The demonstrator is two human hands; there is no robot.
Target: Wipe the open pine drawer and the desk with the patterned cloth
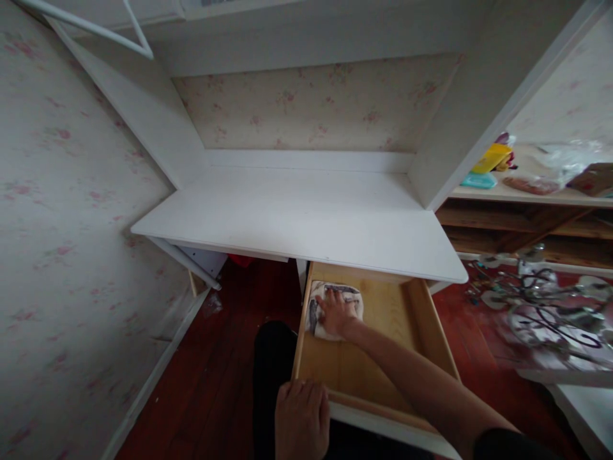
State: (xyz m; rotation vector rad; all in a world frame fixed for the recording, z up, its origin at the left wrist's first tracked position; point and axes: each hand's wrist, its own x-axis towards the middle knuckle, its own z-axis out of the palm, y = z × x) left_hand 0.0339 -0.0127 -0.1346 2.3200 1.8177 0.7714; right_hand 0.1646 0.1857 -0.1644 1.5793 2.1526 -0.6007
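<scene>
— Under the white desk [306, 217], at about six o'clock in the view, what was open?

— A wooden drawer [378, 358] was pulled out below the desk's front edge. The right hand [336, 313] lay flat, fingers spread apart, pressing on a patterned cloth [318, 306] at the drawer's far left corner, toward eleven o'clock inside the drawer.

— And the other hand?

— The left hand [301, 418] rested on the drawer's near left corner at seven o'clock, its fingers close together and curled over the front rim.

— Anything around them?

— A shelf [527, 191] at three o'clock carried a yellow packet [491, 158] and a clear plastic bag [569, 160]. Below it, at four o'clock, a metal light fixture [541, 300] lay on the dark red floor [215, 358]. Floral wallpaper [71, 223] filled nine o'clock.
</scene>
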